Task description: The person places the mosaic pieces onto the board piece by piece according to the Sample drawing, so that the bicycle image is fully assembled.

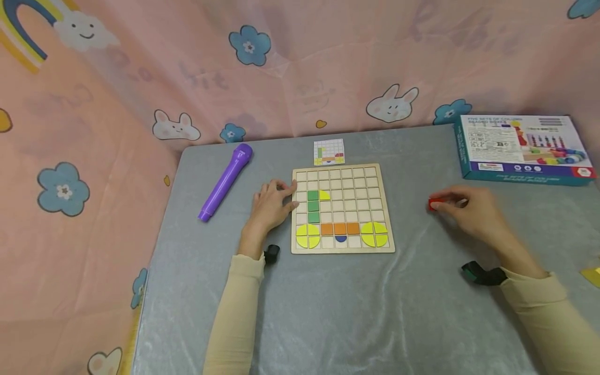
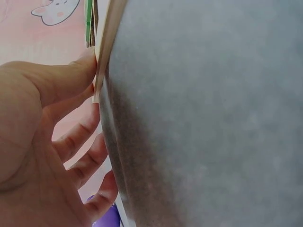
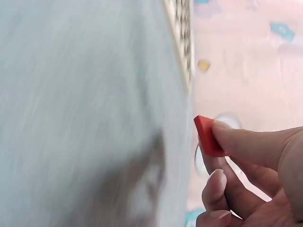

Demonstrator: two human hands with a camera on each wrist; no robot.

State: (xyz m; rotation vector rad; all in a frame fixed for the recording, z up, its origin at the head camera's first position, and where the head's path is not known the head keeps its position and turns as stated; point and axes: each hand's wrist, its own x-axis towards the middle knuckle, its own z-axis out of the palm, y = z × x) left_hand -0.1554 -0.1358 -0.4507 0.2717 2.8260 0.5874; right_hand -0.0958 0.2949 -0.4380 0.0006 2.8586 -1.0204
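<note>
A square wooden grid board (image 1: 343, 209) lies on the table, holding green squares (image 1: 313, 207), orange squares (image 1: 339, 229), yellow quarter-circle pieces (image 1: 308, 236) and a blue half-circle (image 1: 340, 238). My left hand (image 1: 269, 205) rests at its left side, thumb and forefinger touching the wooden edge (image 2: 110, 33) with the other fingers loosely bent. Off to the right of the board, my right hand (image 1: 473, 211) pinches a small red tile (image 3: 208, 137) between thumb and fingers. Just behind the board lies a card (image 1: 329, 152) printed with a coloured grid pattern.
A purple microphone-shaped stick (image 1: 226, 182) lies left of my left hand. At the back right sits a flat printed box (image 1: 525, 148). Part of a yellow thing (image 1: 591, 276) shows at the right edge. A patterned pink cloth (image 1: 300, 67) hangs behind the table.
</note>
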